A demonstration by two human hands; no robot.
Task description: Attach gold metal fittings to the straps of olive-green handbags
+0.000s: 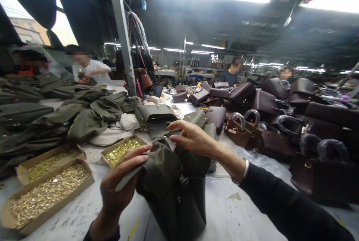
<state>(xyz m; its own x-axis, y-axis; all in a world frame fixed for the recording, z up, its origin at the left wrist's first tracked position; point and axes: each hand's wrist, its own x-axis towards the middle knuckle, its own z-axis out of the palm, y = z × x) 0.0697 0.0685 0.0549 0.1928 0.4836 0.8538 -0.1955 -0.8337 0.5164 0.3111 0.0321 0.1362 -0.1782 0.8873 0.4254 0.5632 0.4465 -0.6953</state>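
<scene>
A dark olive-green handbag (193, 200) stands on the white table in front of me, its top edge folded and bunched. My left hand (123, 177) grips the bag's upper left edge, fingers on top and a strip of its material under them. Just above the bag's opening hovers my right hand (193, 136), its thumb and index finger apart, with nothing visible between them. Whether the other right fingers touch the bag's rim I cannot tell. Behind the bag lies another olive bag (155, 116).
Left of me are a cardboard tray of small gold metal pieces (50, 192), a second tray (53, 162) and a third (123, 149). Olive bags (42, 121) pile up at left. Brown handbags (244, 129) crowd the right. Several people sit farther back.
</scene>
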